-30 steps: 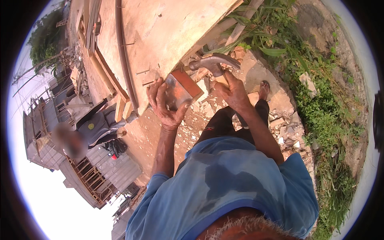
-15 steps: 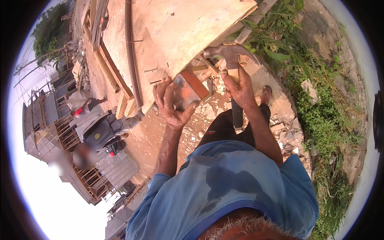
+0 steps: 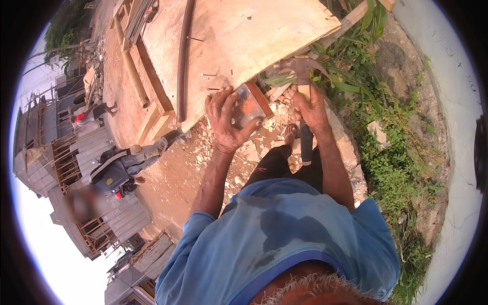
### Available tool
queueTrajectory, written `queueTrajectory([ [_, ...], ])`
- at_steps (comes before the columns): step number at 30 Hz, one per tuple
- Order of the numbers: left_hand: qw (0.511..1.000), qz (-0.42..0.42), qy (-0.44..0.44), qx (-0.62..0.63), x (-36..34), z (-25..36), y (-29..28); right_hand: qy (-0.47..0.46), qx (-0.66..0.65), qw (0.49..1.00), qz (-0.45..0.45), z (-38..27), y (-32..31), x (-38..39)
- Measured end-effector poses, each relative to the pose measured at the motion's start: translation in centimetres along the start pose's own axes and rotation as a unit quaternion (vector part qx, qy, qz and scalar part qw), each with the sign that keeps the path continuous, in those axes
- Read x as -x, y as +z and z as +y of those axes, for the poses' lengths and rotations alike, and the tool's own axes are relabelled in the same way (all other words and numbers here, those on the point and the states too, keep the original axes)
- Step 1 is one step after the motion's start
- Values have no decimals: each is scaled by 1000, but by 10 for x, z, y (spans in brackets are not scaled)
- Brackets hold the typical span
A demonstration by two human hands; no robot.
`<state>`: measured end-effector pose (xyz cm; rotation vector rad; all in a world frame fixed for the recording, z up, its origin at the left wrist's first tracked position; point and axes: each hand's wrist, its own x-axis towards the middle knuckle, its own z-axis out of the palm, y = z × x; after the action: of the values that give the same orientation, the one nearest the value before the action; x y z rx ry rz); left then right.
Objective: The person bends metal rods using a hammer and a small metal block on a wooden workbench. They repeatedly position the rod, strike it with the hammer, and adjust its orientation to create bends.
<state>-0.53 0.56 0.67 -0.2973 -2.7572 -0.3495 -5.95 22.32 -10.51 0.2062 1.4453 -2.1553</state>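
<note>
My left hand is wrapped round a small box-like block, grey and worn on its broad face with a reddish-brown side. It is held at the near edge of a plywood sheet. My right hand grips a claw hammer by its handle, the metal head up and the dark grip hanging down past my palm. The hammer head is apart from the block, to its right. Close to my left fingertips, several nails stick up from the plywood.
A dark curved pipe lies along the plywood's left side, with timber lengths beyond it. Broken rubble covers the ground by my feet. Green plants and a pale wall line the right. Another person stands at left.
The view has shifted, so the plywood and pipe appear farther right. Both hands keep their holds on the block and hammer. One foot has moved left, and the person at left shows more fully.
</note>
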Motion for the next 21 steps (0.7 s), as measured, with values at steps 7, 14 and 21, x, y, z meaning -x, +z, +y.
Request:
queueTrajectory([
  [7,1000,24,12,12,-1,0,1,-88,62,985,134,-7,3,12],
  [14,1000,26,-11,15,5,1,2,-49,120,989,66,2,15,13],
  [21,998,36,-16,45,5,11,-7,-48,156,986,23,1,12,21],
])
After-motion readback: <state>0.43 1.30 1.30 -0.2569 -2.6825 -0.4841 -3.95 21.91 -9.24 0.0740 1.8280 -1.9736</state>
